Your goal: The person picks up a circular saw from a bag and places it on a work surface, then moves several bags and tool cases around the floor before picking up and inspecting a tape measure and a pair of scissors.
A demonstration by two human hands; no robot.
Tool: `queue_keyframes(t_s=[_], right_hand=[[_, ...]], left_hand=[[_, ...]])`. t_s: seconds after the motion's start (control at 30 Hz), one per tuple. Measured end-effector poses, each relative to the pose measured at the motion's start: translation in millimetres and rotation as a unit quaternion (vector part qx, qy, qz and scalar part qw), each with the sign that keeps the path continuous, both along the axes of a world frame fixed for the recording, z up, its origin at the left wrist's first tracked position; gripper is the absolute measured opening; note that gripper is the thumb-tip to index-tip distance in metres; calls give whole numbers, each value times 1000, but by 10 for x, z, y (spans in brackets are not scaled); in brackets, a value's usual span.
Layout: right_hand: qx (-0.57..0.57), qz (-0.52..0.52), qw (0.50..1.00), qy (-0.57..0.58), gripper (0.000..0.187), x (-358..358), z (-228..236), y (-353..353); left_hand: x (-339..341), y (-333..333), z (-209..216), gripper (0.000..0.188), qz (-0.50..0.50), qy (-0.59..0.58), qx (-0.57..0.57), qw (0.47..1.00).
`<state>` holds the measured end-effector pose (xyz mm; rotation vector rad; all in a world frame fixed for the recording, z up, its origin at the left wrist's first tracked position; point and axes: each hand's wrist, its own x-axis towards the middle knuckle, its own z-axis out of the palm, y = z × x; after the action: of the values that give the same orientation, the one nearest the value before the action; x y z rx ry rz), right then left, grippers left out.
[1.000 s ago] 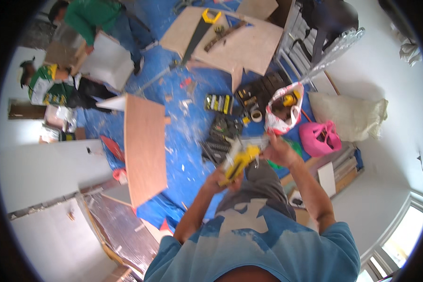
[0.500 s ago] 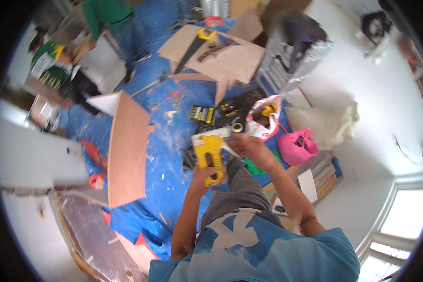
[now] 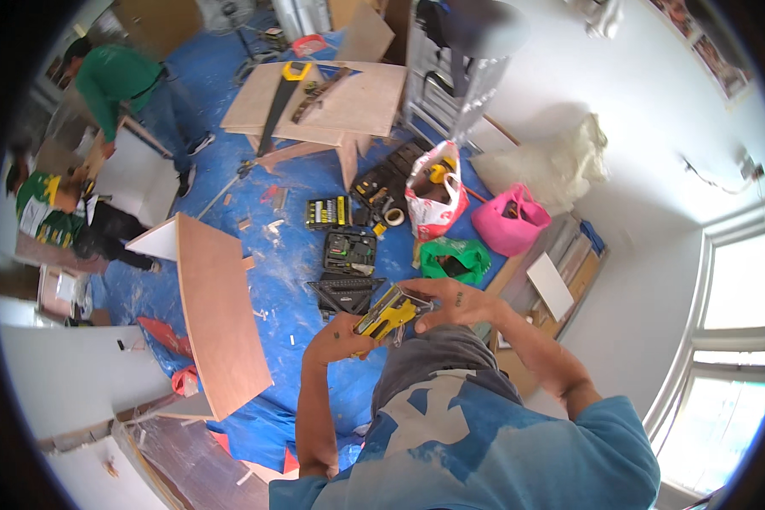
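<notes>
A yellow staple gun (image 3: 389,315) with a metal top is held at waist height in front of my body. My left hand (image 3: 337,338) is wrapped round one end of it. The fingers of my right hand (image 3: 453,303) close on its other end, where a bit of bare metal shows. What exactly the right fingertips pinch is too small to make out. On the floor just beyond my hands lie a black triangular square (image 3: 346,294), an open dark tool case (image 3: 350,250) and a green bag (image 3: 453,260).
A worktable (image 3: 370,93) bears a handsaw (image 3: 280,106). A veneered panel (image 3: 217,314) stands at left. A white-and-red bag (image 3: 433,197), pink bag (image 3: 510,223), roll of tape (image 3: 393,217) and metal ladder (image 3: 433,106) are at right. Two people (image 3: 127,76) work at far left; another stands by the ladder.
The staple gun has turned from upright to a flatter slant, and both hands have come closer together on it. My right hand has moved down onto its end. The view has shifted rightward.
</notes>
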<state>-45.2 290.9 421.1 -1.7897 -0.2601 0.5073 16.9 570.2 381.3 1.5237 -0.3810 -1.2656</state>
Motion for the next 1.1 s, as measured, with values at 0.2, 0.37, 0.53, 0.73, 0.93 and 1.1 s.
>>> queue_keyframes(t_s=[0.2,0.37,0.53,0.73,0.93,1.1], right_hand=[[44,39,982,182,57,-323,-71,-203],[206,-123,936,257,57,-755,-761,-527],[370,-414,767,323,47,-893,-800,-941],[381,-634,597,311,40,-1152,-2100,-1846],[368,-721,457,368,39,-1012,-4139,-2419],[472,-647,445,401,39,-385,-5904,-2466]], left_hand=[[55,-416,-110,36,-168,48,-50,983],[165,-893,-298,55,-57,171,-34,983],[234,-1130,-1544,42,359,96,28,928],[-266,-907,-2705,40,304,109,259,910],[-96,-1813,-3970,52,151,-176,348,908],[466,-2505,-5943,64,157,-195,346,904]])
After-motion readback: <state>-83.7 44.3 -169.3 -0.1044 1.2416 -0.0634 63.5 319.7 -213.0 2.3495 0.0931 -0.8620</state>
